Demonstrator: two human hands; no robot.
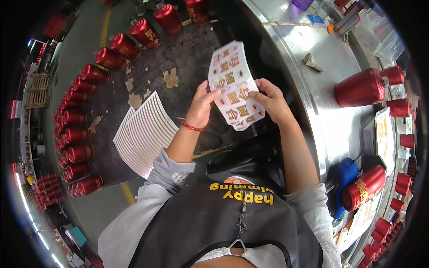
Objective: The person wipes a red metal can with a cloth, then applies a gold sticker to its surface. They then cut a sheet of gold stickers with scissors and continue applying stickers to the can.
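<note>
A white decal sheet [230, 67] with gold characters and small red round marks is held up in front of me, bent slightly along its length. My left hand [202, 105] pinches its left edge, thumb on the printed face; a red bead bracelet circles that wrist. On the opposite edge my right hand [271, 100] grips the sheet, its thumb over one of the gold characters. Left of my left forearm, striped white sheets [145, 134] lie overlapped on the dark worktable [165, 58].
Red metallic bottles [134, 38] line the worktable's far and left edges. To the right runs a metal bench [299, 49] with a standing red bottle [359, 88], a grey cone-shaped piece [313, 62] and, nearer, a red bottle [364, 187] lying beside a blue cloth [345, 178].
</note>
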